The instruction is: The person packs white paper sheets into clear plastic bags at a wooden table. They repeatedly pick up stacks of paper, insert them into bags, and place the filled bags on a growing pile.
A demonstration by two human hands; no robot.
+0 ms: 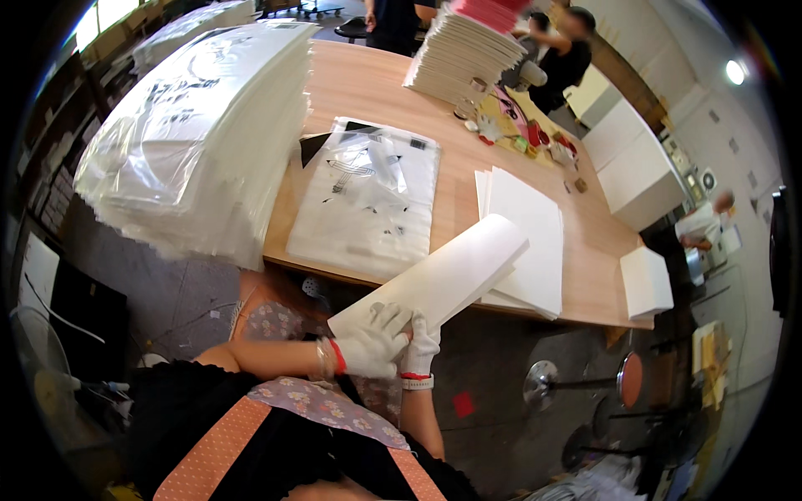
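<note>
I hold a curled white sheet (443,267) by its near end; it slants over the table's front edge, and a layered edge shows at its right side. Both hands wear white gloves with red cuffs. My left hand (372,344) lies over the near corner with its fingers on the sheet. Close beside it, my right hand (422,344) grips the bottom edge, thumb side up. Under the sheet's far end rests a loose pile of flat white sheets (530,242). Left of that lies a flat stack of clear printed plastic bags (368,192).
A tall stack of plastic-wrapped bags (200,125) stands at the left. At the back of the wooden table (359,79) rises a stack of white and pink sheets (464,54), with small tools (522,134) nearby. A white box (646,282) sits at the right corner; stools (631,380) stand below.
</note>
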